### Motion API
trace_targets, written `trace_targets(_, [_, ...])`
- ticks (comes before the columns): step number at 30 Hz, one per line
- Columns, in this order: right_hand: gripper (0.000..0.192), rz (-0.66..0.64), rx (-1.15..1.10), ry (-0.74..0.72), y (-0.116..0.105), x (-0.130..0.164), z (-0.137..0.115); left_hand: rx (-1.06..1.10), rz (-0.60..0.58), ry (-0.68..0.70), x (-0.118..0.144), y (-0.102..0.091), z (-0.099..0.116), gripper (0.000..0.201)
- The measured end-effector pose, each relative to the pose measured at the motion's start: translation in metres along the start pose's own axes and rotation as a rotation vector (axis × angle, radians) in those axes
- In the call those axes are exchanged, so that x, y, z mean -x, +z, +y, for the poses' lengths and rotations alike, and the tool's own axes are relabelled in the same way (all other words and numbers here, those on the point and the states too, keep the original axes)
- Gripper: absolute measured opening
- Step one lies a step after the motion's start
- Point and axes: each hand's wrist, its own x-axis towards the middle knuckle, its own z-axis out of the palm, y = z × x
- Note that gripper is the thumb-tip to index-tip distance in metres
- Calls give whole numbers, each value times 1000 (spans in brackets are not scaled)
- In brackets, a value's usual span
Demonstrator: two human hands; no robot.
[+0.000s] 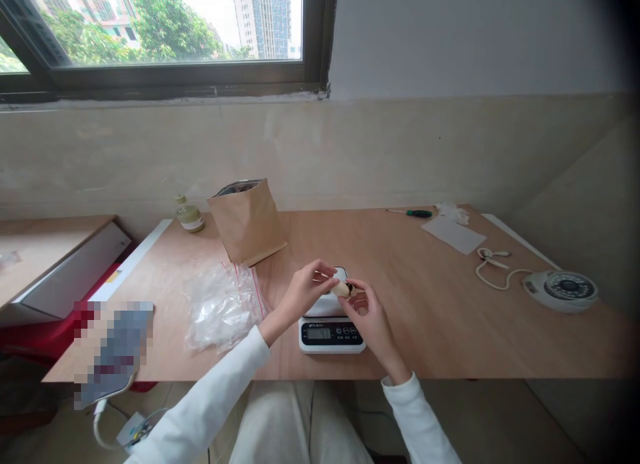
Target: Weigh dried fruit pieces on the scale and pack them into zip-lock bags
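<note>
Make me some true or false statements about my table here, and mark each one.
1. The right hand holds a small pale object above the scale. True.
2. The left hand rests in the lap. False: the left hand is raised close to the small pale object.
3. Clear plastic bags lie left of the scale. True.
4. The screwdriver has a red handle. False: it's green.
5. The paper bag lies flat. False: the paper bag stands upright.

The left sleeve [200, 397], at seven o'clock, and the right sleeve [423, 417], at five o'clock, are plain white and long, softly creased, with neat cuffs [264, 340] ending near the wrists. The left hand [309, 289] and right hand [371, 312] are bare. At six o'clock, pale beige trousers [280, 424] show loose folds and a thin dark line down the middle.
</note>
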Motion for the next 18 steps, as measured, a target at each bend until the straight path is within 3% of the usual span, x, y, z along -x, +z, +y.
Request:
trace_targets(5, [32, -6, 214, -83, -11, -5, 16, -295, 285, 227, -8, -36, 12, 11])
trace_targets(10, [29, -85, 314, -206, -14, -5, 13, -616, 622, 296, -33, -100, 30, 17])
trace_targets(12, [32, -102, 325, -213, -16, -3, 12, -727, 692, 277, -45, -126, 33, 19])
trace_targets(13, [34, -99, 323, -210, -18, -1, 12, -752, 713, 265, -51, -138, 33, 20])
trace_targets(15, [35, -72, 304, -193, -21, 3, 14, -799, 645, 219, -63, -159, 32, 20])
trace_targets(18, [36, -13, 270, -159, -26, 11, 22, -869, 398, 97, -78, -181, 30, 21])
